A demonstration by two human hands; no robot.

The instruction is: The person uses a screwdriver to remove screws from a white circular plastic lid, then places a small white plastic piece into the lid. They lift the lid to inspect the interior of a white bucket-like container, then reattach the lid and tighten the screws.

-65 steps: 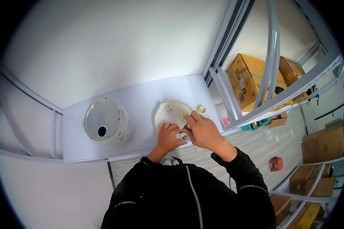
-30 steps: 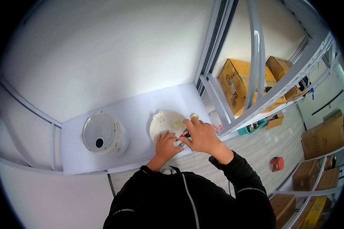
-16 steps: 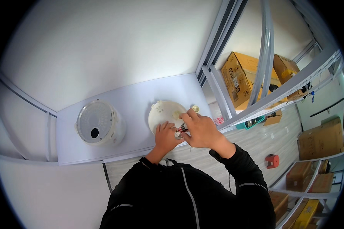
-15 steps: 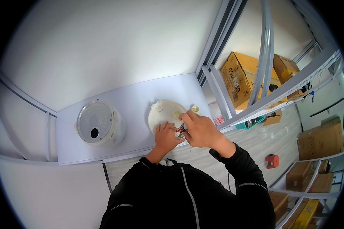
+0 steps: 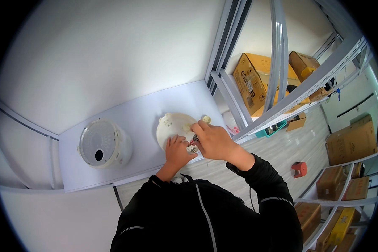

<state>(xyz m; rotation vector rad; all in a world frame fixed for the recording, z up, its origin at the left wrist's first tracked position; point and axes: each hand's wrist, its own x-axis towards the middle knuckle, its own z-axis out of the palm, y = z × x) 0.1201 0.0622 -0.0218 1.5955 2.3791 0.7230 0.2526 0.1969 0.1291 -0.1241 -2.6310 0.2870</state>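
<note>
A round cream-white plastic disc [image 5: 172,126], like an appliance lid part, lies on the white table [image 5: 143,113]. My left hand [image 5: 177,150] rests on its near edge, fingers spread flat, pressing it down. My right hand [image 5: 212,140] is closed around a small dark tool with a red part [image 5: 194,139], its tip at the disc's near right rim. A small round cream cap [image 5: 206,119] lies just beyond my right hand.
A white cooker body with a round lid and a dark hole [image 5: 101,145] stands at the table's left. Grey metal shelf posts [image 5: 277,63] rise on the right. Cardboard boxes [image 5: 250,82] and a red stool [image 5: 299,169] are on the floor.
Both hands stay on the disc's near edge. My right hand has shifted slightly with the tool; the view itself has moved a little.
</note>
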